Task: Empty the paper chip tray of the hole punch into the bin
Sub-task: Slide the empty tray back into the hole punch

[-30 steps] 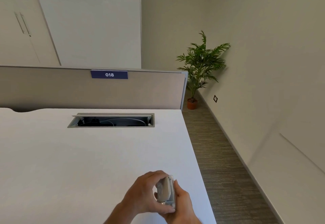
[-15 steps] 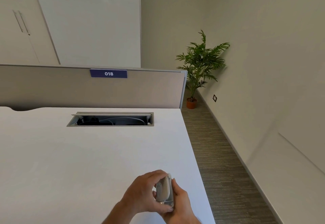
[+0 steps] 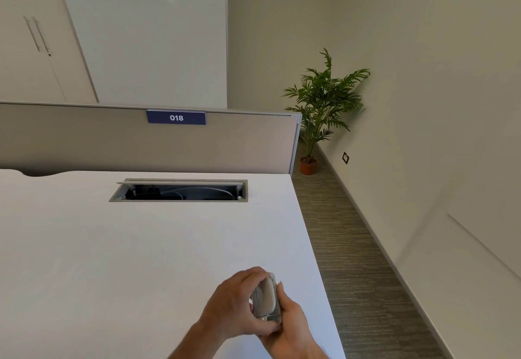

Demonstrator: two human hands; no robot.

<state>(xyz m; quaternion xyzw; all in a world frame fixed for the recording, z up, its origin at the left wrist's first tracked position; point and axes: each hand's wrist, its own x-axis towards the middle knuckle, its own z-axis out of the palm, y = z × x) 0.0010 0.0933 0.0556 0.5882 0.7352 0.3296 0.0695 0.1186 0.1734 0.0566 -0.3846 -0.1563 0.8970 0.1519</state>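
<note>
Gripping from both sides, a small grey metal-and-plastic hole punch (image 3: pixel 265 299) is held just above the near right corner of the white surface (image 3: pixel 135 246). The left hand (image 3: pixel 235 306) is wrapped over its left side, fingers curled across the top; the right hand (image 3: pixel 290 320) is clamped on its right side and underside. The chip tray cannot be told apart from the body. An open cable slot (image 3: pixel 180 191) is set farther back in the surface.

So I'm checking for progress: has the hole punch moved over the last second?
No. The hole punch remains gripped in both hands near the desk's right edge.
</note>
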